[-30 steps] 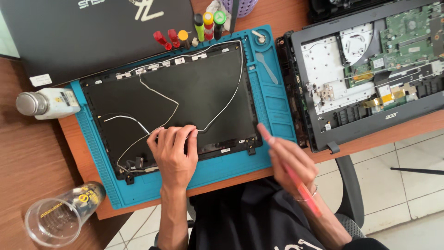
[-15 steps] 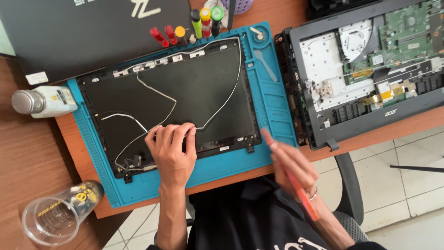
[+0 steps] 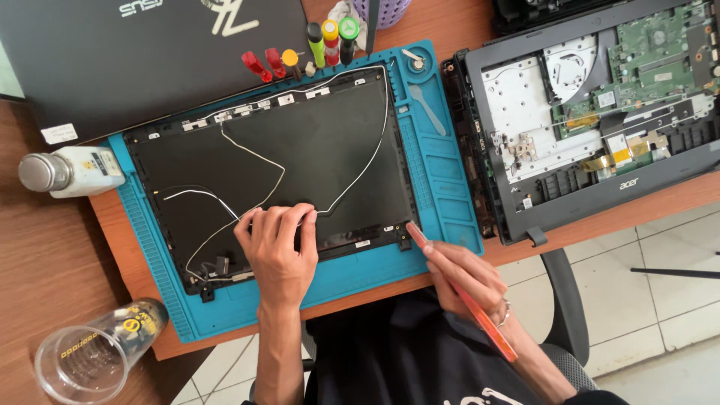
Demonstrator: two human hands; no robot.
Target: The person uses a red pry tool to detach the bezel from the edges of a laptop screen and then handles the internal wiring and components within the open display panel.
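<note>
A black laptop lid shell lies face up on a blue work mat, with thin white cables looping across it. My left hand presses flat on the shell's lower edge, fingertips on the cables. In my right hand is a long orange-red screwdriver. Its tip touches the shell's lower right corner near the hinge.
An opened laptop base with exposed board sits at the right. A closed black laptop lies at the back left. Several coloured screwdrivers stand behind the mat. A white bottle and a clear plastic cup are at the left.
My right hand has moved up and left, bringing the screwdriver tip to the shell's lower right corner. My left hand stays on the lower edge.
</note>
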